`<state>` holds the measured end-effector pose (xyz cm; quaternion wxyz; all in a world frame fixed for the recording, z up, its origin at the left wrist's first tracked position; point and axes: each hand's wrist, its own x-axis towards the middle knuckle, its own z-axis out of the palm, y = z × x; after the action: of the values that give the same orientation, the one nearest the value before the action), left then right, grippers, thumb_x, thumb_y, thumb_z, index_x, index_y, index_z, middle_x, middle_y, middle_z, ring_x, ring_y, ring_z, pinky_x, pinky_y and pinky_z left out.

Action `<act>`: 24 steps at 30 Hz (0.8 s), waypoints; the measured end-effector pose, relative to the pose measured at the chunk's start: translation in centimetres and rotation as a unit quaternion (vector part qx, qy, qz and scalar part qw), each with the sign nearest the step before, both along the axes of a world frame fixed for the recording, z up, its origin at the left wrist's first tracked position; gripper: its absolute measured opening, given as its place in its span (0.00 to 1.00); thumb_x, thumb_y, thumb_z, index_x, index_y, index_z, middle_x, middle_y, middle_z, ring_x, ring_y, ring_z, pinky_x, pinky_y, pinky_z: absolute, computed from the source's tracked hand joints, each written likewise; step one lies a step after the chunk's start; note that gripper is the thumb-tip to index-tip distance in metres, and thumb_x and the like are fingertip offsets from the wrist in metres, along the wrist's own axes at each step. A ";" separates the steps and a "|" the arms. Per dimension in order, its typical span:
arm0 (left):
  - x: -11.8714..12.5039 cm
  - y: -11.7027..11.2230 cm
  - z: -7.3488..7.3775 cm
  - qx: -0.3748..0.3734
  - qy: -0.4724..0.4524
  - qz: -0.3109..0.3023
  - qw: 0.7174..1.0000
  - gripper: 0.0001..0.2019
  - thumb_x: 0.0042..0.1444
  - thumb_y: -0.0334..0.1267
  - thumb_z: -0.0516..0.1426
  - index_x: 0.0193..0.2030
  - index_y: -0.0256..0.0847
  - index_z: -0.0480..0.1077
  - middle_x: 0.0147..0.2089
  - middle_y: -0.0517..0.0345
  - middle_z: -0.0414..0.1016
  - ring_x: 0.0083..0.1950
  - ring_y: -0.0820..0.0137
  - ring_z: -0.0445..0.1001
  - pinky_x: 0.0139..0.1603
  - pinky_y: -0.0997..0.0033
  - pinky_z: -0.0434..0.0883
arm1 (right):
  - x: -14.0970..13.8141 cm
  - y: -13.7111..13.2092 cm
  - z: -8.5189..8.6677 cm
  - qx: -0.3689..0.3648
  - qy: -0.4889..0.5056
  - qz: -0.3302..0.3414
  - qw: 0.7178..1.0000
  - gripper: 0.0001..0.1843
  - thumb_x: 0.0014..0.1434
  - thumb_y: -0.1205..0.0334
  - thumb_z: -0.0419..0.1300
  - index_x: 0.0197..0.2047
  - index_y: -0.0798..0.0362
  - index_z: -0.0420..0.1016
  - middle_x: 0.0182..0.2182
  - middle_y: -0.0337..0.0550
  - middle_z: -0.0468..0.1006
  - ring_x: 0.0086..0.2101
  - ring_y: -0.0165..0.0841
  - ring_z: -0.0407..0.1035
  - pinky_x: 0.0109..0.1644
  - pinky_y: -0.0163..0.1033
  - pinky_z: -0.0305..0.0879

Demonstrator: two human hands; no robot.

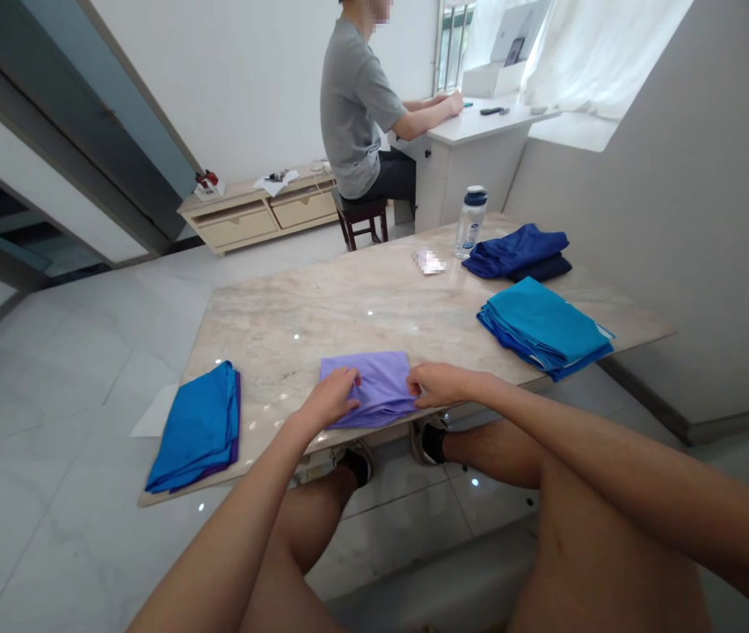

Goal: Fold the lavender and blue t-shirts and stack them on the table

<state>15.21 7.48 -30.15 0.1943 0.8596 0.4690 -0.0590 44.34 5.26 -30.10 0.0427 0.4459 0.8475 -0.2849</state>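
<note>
At the near edge of the table (269, 321), a light purple cloth (382, 383) is flanked by both hands: its left part is overlapped by the left hand (330, 397), its right edge met by the right hand (444, 384), neither clearly nearer. Its longer axis is laid side to side, hand to hand. Left thumb and fingers are held apart over it; whether its edge is pinched on the right cannot be told. Folded roughly rectangular, it is seen smooth at the far side, creased at the near. Farther right, a teal stack (542, 318) is passed, then a bottle (470, 227); beyond, a person (353, 110) is seated at a white desk (463, 176).
</note>
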 end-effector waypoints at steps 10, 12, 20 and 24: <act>-2.7 -3.5 0.0 0.023 0.039 -0.091 0.995 0.08 0.69 0.32 0.60 0.52 0.42 0.75 0.53 0.49 0.82 0.54 0.58 0.79 0.53 0.64 0.71 | -1.0 -2.7 2.1 0.129 -0.026 -0.087 0.987 0.04 0.66 0.65 0.64 0.43 0.52 0.80 0.42 0.48 0.85 0.42 0.40 0.77 0.42 0.38 0.60; -4.0 -4.0 -0.1 0.015 0.029 -0.081 0.996 0.08 0.70 0.30 0.57 0.50 0.42 0.77 0.52 0.50 0.83 0.52 0.59 0.80 0.52 0.65 0.71 | -1.6 -4.2 2.3 0.109 -0.032 -0.085 0.990 0.06 0.66 0.67 0.63 0.45 0.52 0.81 0.41 0.48 0.85 0.41 0.39 0.77 0.40 0.38 0.60; -8.6 -5.1 0.0 -0.006 0.024 -0.044 0.999 0.11 0.66 0.28 0.59 0.46 0.43 0.82 0.49 0.51 0.85 0.52 0.58 0.82 0.51 0.66 0.70 | -0.5 -0.8 3.2 0.022 0.001 -0.088 0.996 0.05 0.66 0.64 0.65 0.40 0.53 0.84 0.37 0.47 0.87 0.37 0.38 0.78 0.41 0.38 0.67; -8.8 -5.2 0.2 -0.017 0.027 -0.022 0.999 0.08 0.66 0.30 0.62 0.45 0.43 0.84 0.48 0.48 0.86 0.51 0.55 0.83 0.50 0.65 0.71 | -0.2 4.6 2.4 0.033 -0.001 -0.186 0.982 0.08 0.68 0.61 0.66 0.46 0.55 0.84 0.45 0.52 0.88 0.45 0.41 0.81 0.48 0.39 0.72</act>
<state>6.41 2.30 -29.95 0.1951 0.8645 0.4536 -0.0944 44.10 9.82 -27.70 -0.0249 0.5974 0.7585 -0.2591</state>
